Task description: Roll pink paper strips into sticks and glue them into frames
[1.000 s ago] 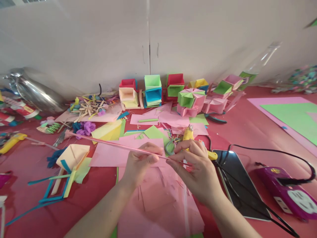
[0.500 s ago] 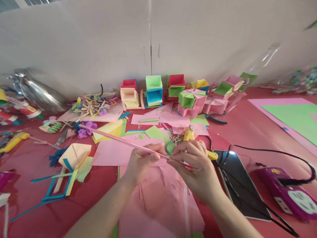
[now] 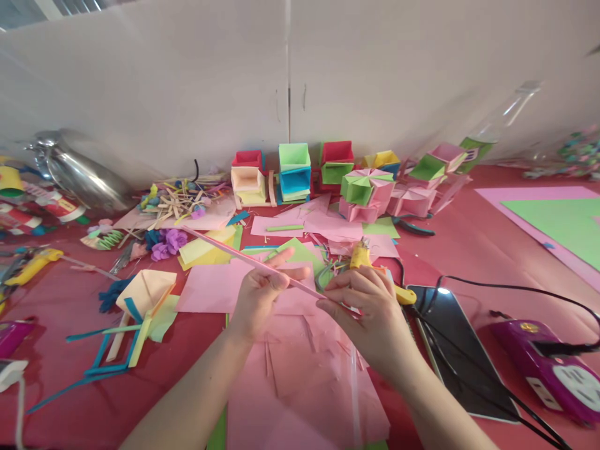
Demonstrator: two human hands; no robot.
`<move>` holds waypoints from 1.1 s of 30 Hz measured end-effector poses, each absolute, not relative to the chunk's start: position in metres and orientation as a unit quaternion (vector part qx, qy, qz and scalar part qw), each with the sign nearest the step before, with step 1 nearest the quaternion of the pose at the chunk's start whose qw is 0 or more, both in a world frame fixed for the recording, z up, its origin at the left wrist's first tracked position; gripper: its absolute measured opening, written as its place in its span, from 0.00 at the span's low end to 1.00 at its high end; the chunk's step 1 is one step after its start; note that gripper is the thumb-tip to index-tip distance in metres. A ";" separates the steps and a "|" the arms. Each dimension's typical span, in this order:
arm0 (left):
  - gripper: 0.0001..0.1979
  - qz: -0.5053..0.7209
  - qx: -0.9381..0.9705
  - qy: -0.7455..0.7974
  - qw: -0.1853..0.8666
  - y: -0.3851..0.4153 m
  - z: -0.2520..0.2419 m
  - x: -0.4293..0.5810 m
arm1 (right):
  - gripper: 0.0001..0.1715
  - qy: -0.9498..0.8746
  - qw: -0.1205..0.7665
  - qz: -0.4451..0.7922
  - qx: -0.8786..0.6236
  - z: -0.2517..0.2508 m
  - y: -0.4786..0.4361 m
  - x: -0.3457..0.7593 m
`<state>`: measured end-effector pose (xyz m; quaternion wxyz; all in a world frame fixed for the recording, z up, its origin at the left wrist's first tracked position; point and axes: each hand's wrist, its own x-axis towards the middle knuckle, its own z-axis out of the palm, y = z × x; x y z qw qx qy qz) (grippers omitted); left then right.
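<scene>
Both hands hold a long, narrow pink paper strip (image 3: 234, 254) that slants from upper left down to the right. My left hand (image 3: 257, 297) pinches it near the middle with the thumb on top, its other fingers partly extended behind. The strip's right end sits between the thumb and fingers of my right hand (image 3: 368, 309). Beneath the hands lie pink paper sheets (image 3: 304, 387) with several thin scraps on them. Just behind my right hand stands a yellow glue gun (image 3: 360, 255), partly hidden by the fingers.
Folded paper boxes (image 3: 294, 169) line the back by the white wall. A phone (image 3: 464, 356) and a purple power socket (image 3: 548, 369) with black cables lie right. On the left are a paper-strip model (image 3: 115, 350), another yellow glue gun (image 3: 35, 265) and a steel jug (image 3: 84, 172).
My left hand has slid leftward along the strip, away from my right hand, and its fingers have spread. My right hand still grips the strip's end. The view has shifted slightly.
</scene>
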<state>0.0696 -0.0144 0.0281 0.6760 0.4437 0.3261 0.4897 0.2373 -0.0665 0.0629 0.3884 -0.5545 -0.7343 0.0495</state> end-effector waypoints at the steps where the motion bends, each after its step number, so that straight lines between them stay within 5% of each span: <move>1: 0.16 0.492 0.444 0.329 0.673 -0.014 0.028 0.069 | 0.03 -0.736 0.385 0.041 -0.555 0.062 -0.066 0.237; 4: 0.15 0.489 0.458 0.324 0.668 -0.014 0.032 0.070 | 0.06 -0.746 0.373 0.020 -0.551 0.061 -0.066 0.237; 9: 0.32 0.509 0.418 0.255 0.708 -0.010 0.036 0.071 | 0.03 -0.736 0.386 0.024 -0.556 0.062 -0.066 0.239; 15: 0.12 0.505 0.389 0.389 0.665 0.005 0.023 0.067 | 0.04 -0.717 0.394 0.009 -0.575 0.062 -0.065 0.243; 20: 0.22 0.480 0.497 0.381 0.615 -0.003 0.026 0.066 | 0.05 -0.719 0.394 0.015 -0.572 0.062 -0.065 0.242; 27: 0.12 0.489 0.461 0.308 0.673 -0.013 0.033 0.073 | 0.03 -0.739 0.385 0.021 -0.553 0.060 -0.064 0.240; 33: 0.04 0.508 0.487 0.370 0.606 -0.017 0.037 0.077 | 0.07 -0.762 0.349 0.033 -0.544 0.058 -0.062 0.240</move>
